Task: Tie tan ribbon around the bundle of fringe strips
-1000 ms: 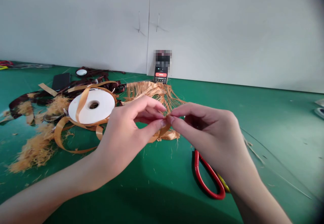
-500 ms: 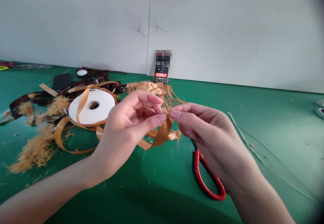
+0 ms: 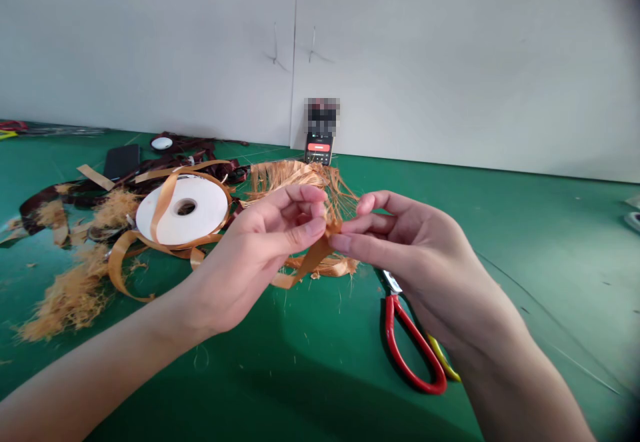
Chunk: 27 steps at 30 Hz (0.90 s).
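A golden-brown ribbon (image 3: pixel 311 262) is pinched between both my hands above the green table. My left hand (image 3: pixel 260 249) holds it between thumb and fingers from the left side. From the right, my right hand (image 3: pixel 415 249) grips the same short stretch with thumb and fingertips. The ribbon's lower part hangs to the left below my fingers. Behind my hands lies a bundle of tan fibre strands (image 3: pixel 290 179), partly hidden by them. Red-handled scissors (image 3: pixel 390 342) rest under my right hand, their blades mostly covered.
A white spool (image 3: pixel 210 212) wound with ribbon stands left of my hands. Frayed fibre tufts (image 3: pixel 70 292) and dark brown ribbon (image 3: pixel 43 199) lie farther left. A phone (image 3: pixel 319 149) leans against the grey wall panel (image 3: pixel 450 62). A yellow handle (image 3: pixel 443 359) shows under my right wrist.
My right hand has turned slightly, with its index finger lifted off. The ribbon between the hands is more bunched, and more of the scissors and the yellow handle now shows.
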{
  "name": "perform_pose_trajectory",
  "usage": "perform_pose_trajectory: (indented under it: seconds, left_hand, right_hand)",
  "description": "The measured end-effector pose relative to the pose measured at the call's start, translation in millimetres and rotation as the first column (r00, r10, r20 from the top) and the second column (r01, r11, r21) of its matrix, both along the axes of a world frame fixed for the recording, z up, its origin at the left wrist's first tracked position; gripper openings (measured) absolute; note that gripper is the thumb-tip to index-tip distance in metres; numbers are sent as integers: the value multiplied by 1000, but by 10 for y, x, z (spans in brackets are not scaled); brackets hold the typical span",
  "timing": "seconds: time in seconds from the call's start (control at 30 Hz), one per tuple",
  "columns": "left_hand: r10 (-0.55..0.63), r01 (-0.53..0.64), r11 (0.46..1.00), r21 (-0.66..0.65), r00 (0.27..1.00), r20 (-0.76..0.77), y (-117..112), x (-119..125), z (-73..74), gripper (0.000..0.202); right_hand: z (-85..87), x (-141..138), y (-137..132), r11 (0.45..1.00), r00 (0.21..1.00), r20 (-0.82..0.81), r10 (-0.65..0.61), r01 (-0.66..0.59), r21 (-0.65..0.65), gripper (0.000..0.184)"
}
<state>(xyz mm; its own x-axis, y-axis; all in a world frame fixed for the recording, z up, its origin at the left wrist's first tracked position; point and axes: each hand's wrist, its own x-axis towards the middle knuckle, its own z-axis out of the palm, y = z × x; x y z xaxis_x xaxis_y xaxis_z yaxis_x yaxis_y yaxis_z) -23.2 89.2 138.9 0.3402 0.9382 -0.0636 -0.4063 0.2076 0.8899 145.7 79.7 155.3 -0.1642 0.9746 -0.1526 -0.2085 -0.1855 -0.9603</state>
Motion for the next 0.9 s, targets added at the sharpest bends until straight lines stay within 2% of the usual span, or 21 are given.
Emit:
perform_pose_trajectory:
  seconds: [0.1,0.2,0.27,0.37,0.43,0.53,0.63,0.7,0.8,0.9]
  left_hand:
    - [-39,45,997,-60,995,95,46,-15,12,9]
    - [-4,7,1000,-29,996,93,77,-30,17,7]
    - [4,-4,999,45,1000,4,82,-36,10,14]
    - [-31,57,990,129,980,-194,77,-40,-17,25]
    - [-29,76,987,140,951,-309,78,-44,-33,22]
    - [-41,83,992,96,923,-382,96,-49,-42,17]
    - [-120,115,993,-35,933,-338,126,-59,-47,13]
    - [-131,110,989,-95,956,-263,149,-73,-60,11]
    - [-54,38,996,-82,977,-209,178,-95,-80,15]
    - [-9,4,1000,-23,966,-258,183,-92,-73,22]
  right_hand:
    - [13,18,0,999,1000,-14,-2,2,-36,32]
    - [16,33,0,998,1000,16,-25,26,-60,33]
    - [13,32,5,997,999,33,-35,37,-66,34]
    - [-5,16,21,997,997,70,-15,20,-70,33]
    - [-28,7,37,998,994,110,5,2,-58,31]
    - [-65,14,64,999,986,161,33,-27,-40,30]
    - [-76,37,91,996,975,208,78,-70,-48,29]
    - [-68,52,99,996,968,238,85,-75,-50,29]
    - [-50,64,94,998,969,241,55,-48,-34,30]
    - [-49,72,88,999,973,227,33,-30,-19,30]
